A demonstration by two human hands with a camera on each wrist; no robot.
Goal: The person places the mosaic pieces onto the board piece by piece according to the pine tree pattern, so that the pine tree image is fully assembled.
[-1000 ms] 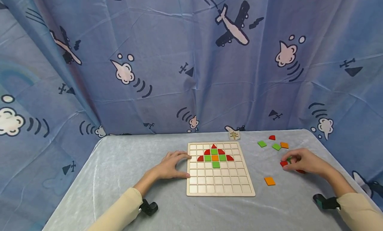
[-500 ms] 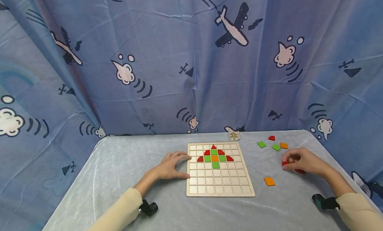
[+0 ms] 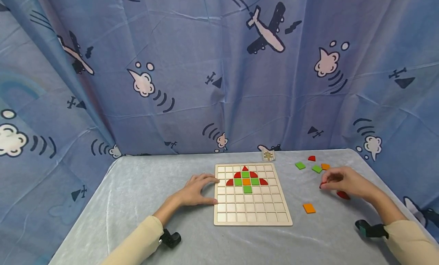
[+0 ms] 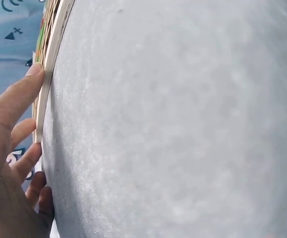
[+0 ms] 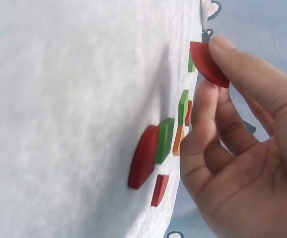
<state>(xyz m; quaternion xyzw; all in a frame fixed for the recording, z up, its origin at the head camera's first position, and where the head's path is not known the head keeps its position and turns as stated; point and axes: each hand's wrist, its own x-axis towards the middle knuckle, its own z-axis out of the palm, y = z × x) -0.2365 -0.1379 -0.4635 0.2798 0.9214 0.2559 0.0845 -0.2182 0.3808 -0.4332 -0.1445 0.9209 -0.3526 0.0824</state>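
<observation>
Between thumb and fingertips my right hand [image 3: 346, 182] pinches a red quarter-round tile [image 5: 207, 64], raised off the cloth in the right wrist view. Below it lie a red curved tile [image 5: 144, 157] and a green square tile [image 5: 166, 142]. My left hand [image 3: 194, 190] touches the left edge of the wooden grid board [image 3: 253, 223], thumb and fingers spread apart. On the board's upper squares sit a red triangle tile [image 3: 245, 168], red quarter-round tiles [image 3: 263, 181], green squares [image 3: 247, 189] and one orange square [image 3: 246, 182]. In the left wrist view the thumb [image 4: 27, 89] rests at the board's side.
Right of the board, loose tiles lie on the grey cloth [image 3: 164, 162]: an orange square [image 3: 309, 208], green squares [image 3: 300, 165], a red tile [image 3: 311, 158] and another orange one [image 3: 325, 166]. A small patterned card [image 3: 268, 155] lies behind the board. A blue curtain [image 3: 192, 85] hangs behind.
My right hand has picked up the red quarter-round tile and raised it slightly, uncovering more of the red tile under the palm. The left hand and the board have stayed put.
</observation>
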